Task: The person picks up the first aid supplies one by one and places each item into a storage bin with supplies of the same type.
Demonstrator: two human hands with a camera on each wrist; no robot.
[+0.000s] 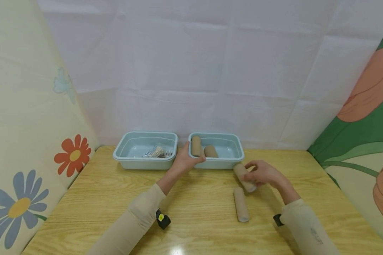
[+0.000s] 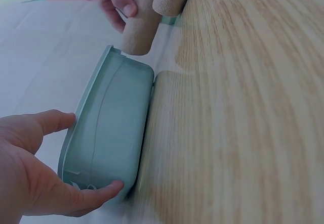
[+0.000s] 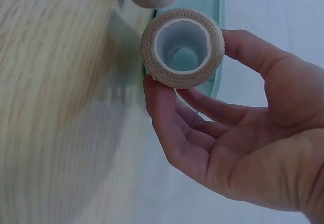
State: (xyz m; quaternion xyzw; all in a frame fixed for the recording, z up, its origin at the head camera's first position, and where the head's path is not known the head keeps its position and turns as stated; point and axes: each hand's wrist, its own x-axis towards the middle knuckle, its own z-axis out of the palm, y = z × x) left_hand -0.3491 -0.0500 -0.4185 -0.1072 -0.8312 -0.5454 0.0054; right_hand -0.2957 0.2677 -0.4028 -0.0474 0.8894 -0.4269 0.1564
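Note:
My right hand (image 1: 263, 173) pinches a tan bandage roll (image 1: 239, 170) between thumb and fingers, tilted beside the front right corner of the right light-blue bin (image 1: 217, 163). Its textured wrap surrounds a hollow white core, seen end-on in the right wrist view. My left hand (image 1: 184, 161) grips the left end of that bin, one finger at the rim and another digit low on the wall in the left wrist view. Inside the bin, one bandage roll (image 1: 196, 146) leans upright at the left and a second roll (image 1: 210, 152) lies lower. Another bandage roll (image 1: 240, 205) lies on the table.
A second light-blue bin (image 1: 146, 164) stands to the left, holding a small heap of thin sticks and clear packets (image 1: 158, 152). Both bins sit at the back of the wood-grain table (image 1: 198, 219), against a white cloth (image 1: 178, 71). Flower-patterned sheets flank the table.

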